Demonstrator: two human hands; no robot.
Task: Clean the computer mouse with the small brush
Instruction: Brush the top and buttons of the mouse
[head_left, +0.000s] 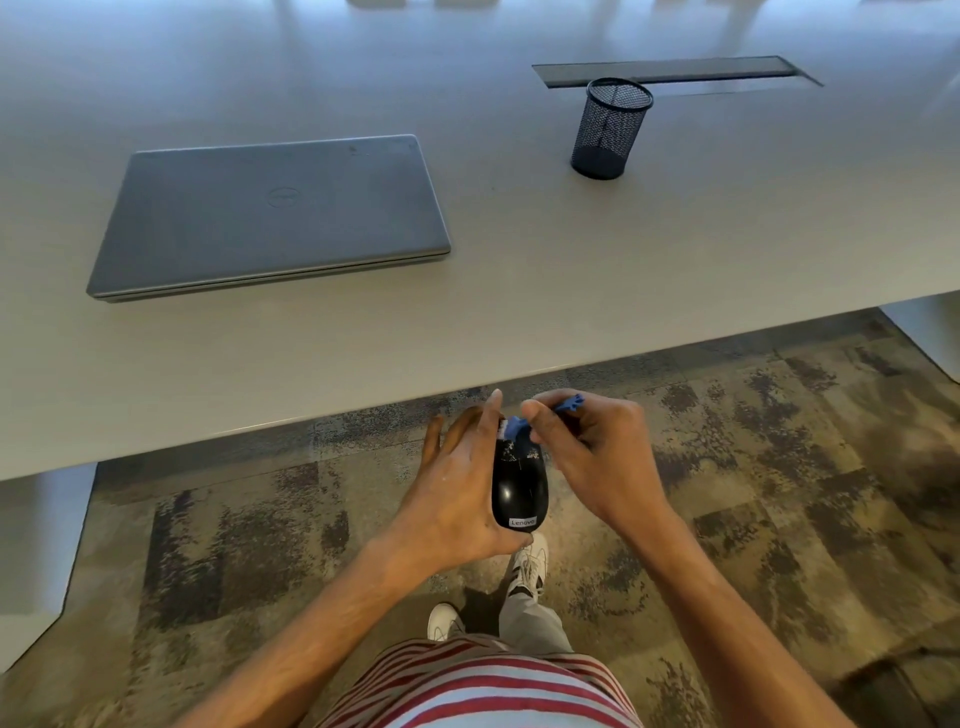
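Observation:
A black computer mouse (519, 488) with a white label at its near end is held in the air in front of the table edge, above the carpet. My left hand (457, 493) grips it from the left side, fingers stretched along it. My right hand (592, 457) pinches a small blue brush (519, 425) between thumb and fingers. The brush head rests on the far end of the mouse, and the blue handle end sticks out above my knuckles. Pale specks show on the mouse's top near the brush.
A closed grey laptop (270, 218) lies on the white table (623, 291) at the left. A black mesh pen cup (610, 130) stands at the back right, in front of a cable slot (675, 73). Patterned carpet and my shoes are below.

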